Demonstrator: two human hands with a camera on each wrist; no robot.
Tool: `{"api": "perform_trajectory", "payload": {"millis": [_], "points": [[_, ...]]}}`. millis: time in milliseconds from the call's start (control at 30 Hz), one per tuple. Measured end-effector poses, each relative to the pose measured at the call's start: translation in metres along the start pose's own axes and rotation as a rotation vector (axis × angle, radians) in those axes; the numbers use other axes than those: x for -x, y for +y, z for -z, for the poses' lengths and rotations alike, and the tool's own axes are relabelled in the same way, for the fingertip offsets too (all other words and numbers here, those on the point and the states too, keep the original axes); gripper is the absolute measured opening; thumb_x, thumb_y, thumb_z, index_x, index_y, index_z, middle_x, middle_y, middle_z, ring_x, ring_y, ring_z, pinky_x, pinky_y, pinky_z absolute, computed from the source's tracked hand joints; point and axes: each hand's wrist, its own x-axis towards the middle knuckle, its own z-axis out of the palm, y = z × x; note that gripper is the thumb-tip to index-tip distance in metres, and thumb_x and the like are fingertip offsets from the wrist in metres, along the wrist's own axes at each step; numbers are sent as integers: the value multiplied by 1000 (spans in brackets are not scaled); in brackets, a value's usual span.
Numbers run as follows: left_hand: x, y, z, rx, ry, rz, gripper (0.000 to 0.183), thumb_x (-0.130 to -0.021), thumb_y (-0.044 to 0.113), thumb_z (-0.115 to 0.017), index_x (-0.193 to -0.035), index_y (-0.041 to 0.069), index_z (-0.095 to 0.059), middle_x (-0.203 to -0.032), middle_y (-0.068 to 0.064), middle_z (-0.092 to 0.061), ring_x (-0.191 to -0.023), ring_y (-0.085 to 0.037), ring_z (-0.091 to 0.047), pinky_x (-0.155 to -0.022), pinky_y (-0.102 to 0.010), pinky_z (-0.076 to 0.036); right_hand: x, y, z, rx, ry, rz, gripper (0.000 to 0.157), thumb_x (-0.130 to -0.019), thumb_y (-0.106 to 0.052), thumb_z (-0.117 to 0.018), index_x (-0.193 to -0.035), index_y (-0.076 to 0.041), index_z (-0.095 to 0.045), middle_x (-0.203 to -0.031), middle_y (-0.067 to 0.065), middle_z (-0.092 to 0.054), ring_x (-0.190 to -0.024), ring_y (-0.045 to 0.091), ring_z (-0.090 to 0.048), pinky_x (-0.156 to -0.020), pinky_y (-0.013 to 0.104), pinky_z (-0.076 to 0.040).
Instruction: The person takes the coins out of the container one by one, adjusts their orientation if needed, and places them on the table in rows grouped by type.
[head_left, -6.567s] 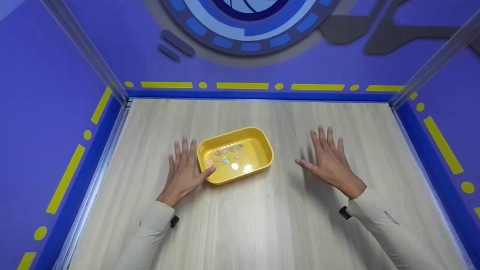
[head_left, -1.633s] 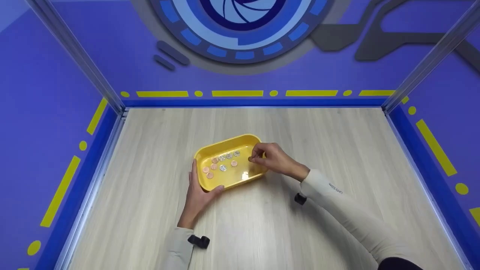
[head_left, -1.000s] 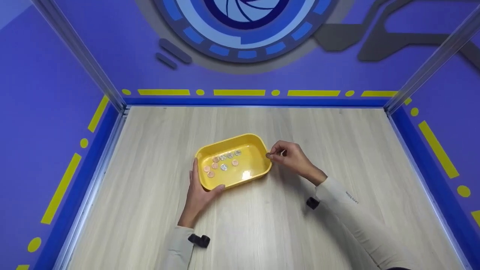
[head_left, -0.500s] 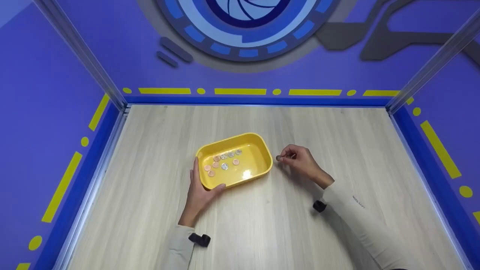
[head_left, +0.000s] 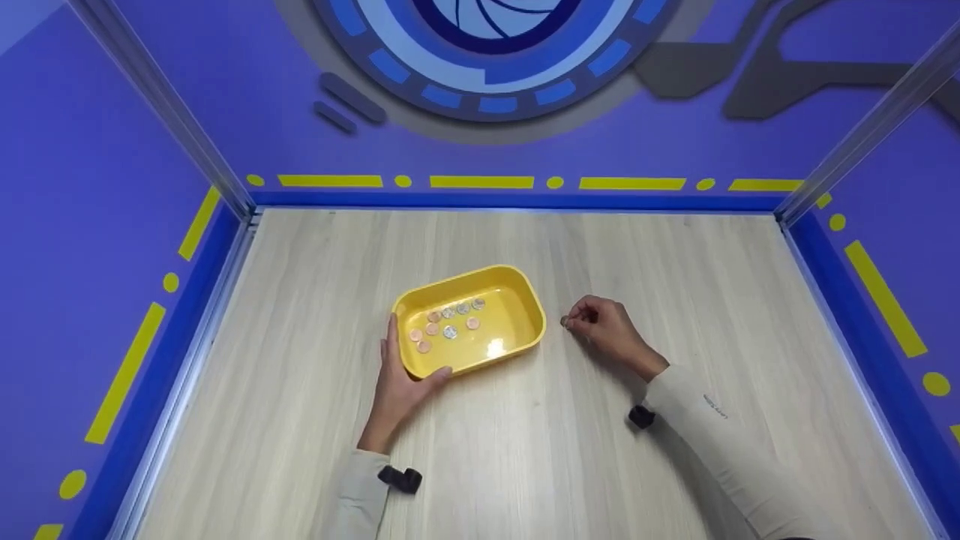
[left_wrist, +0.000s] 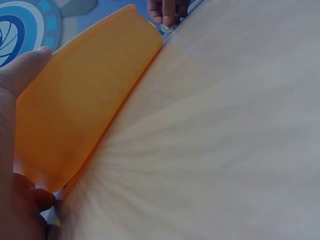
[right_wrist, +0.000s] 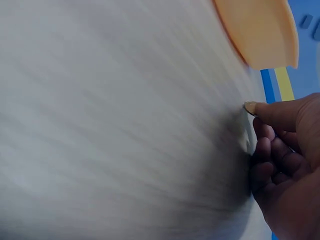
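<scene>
A shallow yellow plastic tray [head_left: 517, 319] sits on the table, turned at a slight angle. Copper and silver coins [head_left: 450, 331] lie flat inside it, mostly toward its left half. My left hand [head_left: 396, 386] grips the tray's left end, thumb along the near wall and fingers at the left side. To the right of the tray, my right hand [head_left: 611, 331] pinches a single coin [head_left: 565, 321] between thumb and fingertips, low over the wood. In the left wrist view this coin [left_wrist: 167, 28] looks silvery. The right wrist view shows the thumb over the coin [right_wrist: 250, 107].
The pale wood-grain table [head_left: 510, 450] is bounded by a blue-purple back wall [head_left: 420, 142] with yellow dashes, and by side walls with metal corner posts [head_left: 870, 124]. A black wrist device [head_left: 400, 479] is strapped on each sleeve.
Both hands were spread open beside the tray. The left has since gripped its left end. The right took a coin from the tray, carried it over the right rim and lowered it near the table.
</scene>
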Motion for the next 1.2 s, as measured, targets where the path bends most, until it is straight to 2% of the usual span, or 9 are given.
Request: {"api": "perform_trajectory", "payload": {"millis": [100,233,433,667,800,967,1200], "points": [[0,-1,-1,5,-3,-7,134,-84,34,-96,-179,15,-3,-169,-21,-36,-149,-37,-46,-124,-61,-31,0,0,-1,24,9,8,6,-98,-4,-82,-98,-5,-76,-89,6,-72,-82,18,-60,-70,22,-47],[1,-2,-2,1,-1,-8,134,-84,33,-96,-179,16,-3,-163,-21,-41,-142,-35,-50,-122,-60,-33,-1,-2,-2,79,-6,0,5,-101,-3,-78,-99,-3,-74,-91,7,-71,-83,19,-59,-72,24,-47],[1,1,-4,-3,3,-4,134,-83,37,-96,-179,18,-4,-161,-21,-40,-140,-33,-50,-121,-59,-35,-6,-8,-1,268,-42,-20,5,-104,-3,-72,-100,-2,-69,-89,7,-66,-80,20,-56,-73,33,-46],[1,-1,-3,7,-2,-8,134,-84,37,-96,-179,17,-4,-160,-21,-39,-141,-33,-50,-123,-58,-34,-10,-11,-3,350,-37,-3,5,-98,-1,-72,-96,3,-70,-88,10,-70,-79,25,-60,-77,44,-51],[0,-1,-1,11,-3,4,135,-83,37,-96,-179,18,-4,-162,-21,-39,-143,-34,-49,-124,-58,-32,-12,-11,-4,311,-39,-2,5,-98,-1,-73,-98,4,-71,-87,10,-70,-79,24,-60,-76,42,-50],[0,0,0,8,2,8,134,-83,37,-96,-179,19,-4,-163,-21,-39,-145,-36,-48,-124,-59,-32,-15,-11,1,205,-51,-8,9,-101,-5,-77,-103,3,-73,-89,10,-70,-81,20,-58,-75,33,-48],[0,0,0,8,2,-15,133,-84,35,-96,-179,16,-4,-165,-22,-37,-147,-37,-48,-124,-59,-32,-17,-32,6,89,-40,-11,13,-106,-6,-70,-112,5,-73,-100,16,-76,-83,22,-66,-70,23,-52]]}}
